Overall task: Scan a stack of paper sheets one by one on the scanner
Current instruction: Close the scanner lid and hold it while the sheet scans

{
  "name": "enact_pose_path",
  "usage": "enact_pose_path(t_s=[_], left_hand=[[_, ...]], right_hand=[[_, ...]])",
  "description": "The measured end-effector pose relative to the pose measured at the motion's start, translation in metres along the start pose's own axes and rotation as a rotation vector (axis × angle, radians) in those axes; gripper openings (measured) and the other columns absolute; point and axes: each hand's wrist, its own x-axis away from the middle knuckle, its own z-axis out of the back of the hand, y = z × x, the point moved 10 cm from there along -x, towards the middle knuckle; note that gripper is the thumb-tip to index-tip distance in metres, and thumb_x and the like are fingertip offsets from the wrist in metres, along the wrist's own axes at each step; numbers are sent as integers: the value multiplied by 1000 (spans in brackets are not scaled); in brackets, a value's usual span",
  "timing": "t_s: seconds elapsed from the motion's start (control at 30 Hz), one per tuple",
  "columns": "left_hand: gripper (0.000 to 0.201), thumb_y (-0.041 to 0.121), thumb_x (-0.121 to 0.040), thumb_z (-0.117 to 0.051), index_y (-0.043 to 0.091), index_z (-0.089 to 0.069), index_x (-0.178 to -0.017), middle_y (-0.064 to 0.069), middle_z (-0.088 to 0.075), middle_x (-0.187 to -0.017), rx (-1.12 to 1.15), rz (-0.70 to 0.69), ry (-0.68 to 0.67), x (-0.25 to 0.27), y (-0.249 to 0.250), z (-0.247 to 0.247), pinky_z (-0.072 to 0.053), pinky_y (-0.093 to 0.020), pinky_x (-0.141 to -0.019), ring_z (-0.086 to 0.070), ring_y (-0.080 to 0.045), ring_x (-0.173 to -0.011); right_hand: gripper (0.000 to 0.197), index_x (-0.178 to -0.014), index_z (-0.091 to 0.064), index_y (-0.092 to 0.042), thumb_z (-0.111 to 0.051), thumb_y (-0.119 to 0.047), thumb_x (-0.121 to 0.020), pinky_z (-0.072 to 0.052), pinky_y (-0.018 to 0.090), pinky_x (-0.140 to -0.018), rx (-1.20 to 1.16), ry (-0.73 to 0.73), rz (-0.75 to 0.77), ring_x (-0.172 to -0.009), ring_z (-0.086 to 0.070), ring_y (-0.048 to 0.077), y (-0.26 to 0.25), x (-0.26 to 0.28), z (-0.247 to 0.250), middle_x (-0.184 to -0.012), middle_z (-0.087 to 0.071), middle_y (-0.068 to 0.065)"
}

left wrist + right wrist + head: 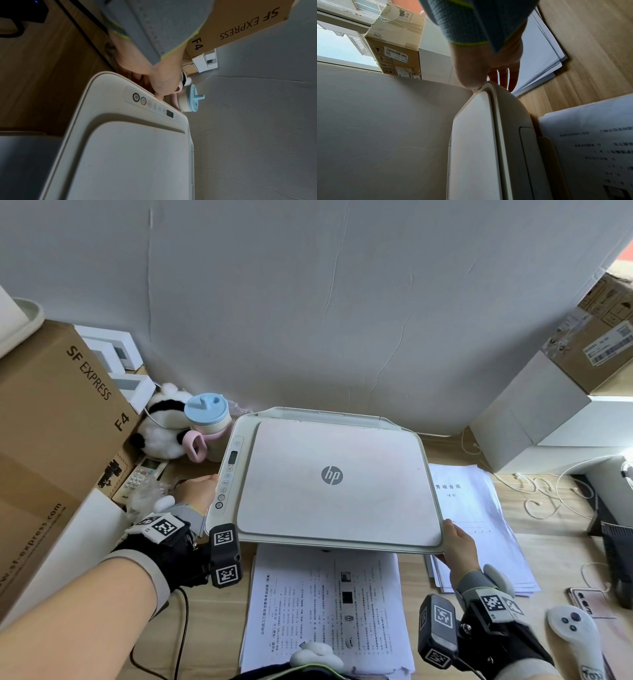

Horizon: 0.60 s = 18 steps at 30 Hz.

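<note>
Right hand pinches the near right corner of the shut HP scanner lid, thumb on top, likely to lift it, while left hand grips the scanner's left edge by the control panel to steady it; printed sheets lie in front, between both wrists.

— What fills the left of the frame?
— An SF Express carton, a plush panda and a blue-lidded cup.
— And lower right?
— A white controller on the tabletop; taped cardboard box above.
</note>
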Motion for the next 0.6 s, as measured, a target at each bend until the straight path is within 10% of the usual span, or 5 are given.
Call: enact_pose_path(t_s=[0.6], left_hand=[[34, 30, -91, -49, 16, -60, -62, -16, -68, -105, 8, -6, -12, 7, 4, 2, -41, -32, -85, -55, -28, -91]], right_hand=[[36, -85, -59, -1, -42, -30, -96, -46, 43, -82, 14, 14, 6, -82, -49, 23, 5, -6, 2, -82, -55, 7]])
